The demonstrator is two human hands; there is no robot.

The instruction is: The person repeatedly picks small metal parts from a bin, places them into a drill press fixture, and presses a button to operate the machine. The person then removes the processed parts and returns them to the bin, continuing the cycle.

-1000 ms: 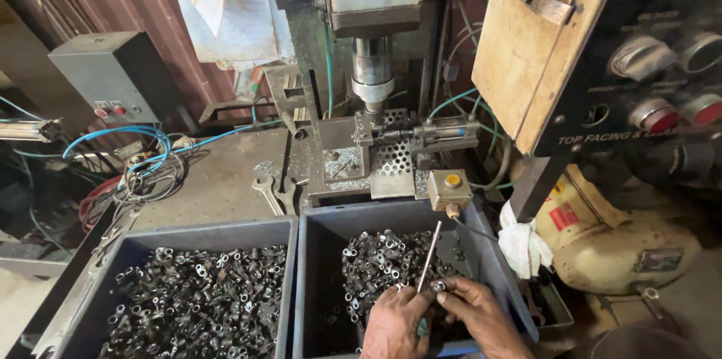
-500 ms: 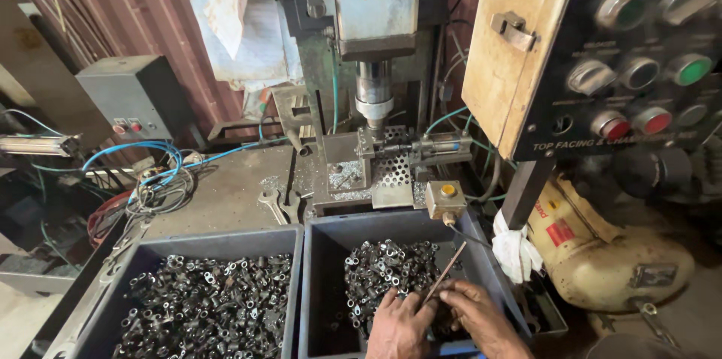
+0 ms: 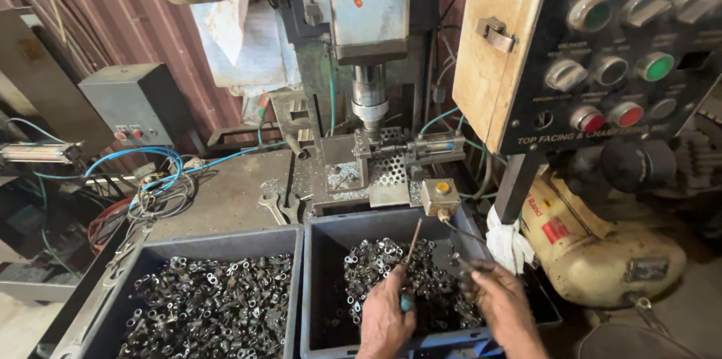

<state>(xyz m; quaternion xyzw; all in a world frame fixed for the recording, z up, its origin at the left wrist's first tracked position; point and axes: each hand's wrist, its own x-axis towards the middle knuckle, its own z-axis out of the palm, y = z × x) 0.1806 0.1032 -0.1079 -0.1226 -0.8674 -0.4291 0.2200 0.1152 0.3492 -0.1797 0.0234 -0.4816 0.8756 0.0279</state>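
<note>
The rod (image 3: 412, 241) stands tilted over the parts (image 3: 406, 284) in the right bin (image 3: 320, 284), its lower end pinched in the left hand (image 3: 385, 314). The right hand (image 3: 496, 300), fingers curled, seems to grip a small part. Parts thread best with the rod steady and tip clear; the drill (image 3: 370, 99) and left bin (image 3: 289, 242) are apart.

Two bins sit side by side: the left bin (image 3: 113, 306) at 7 o'clock, the right bin (image 3: 320, 254) at 6. The drill machine (image 3: 370, 96) stands behind them at 12.
</note>
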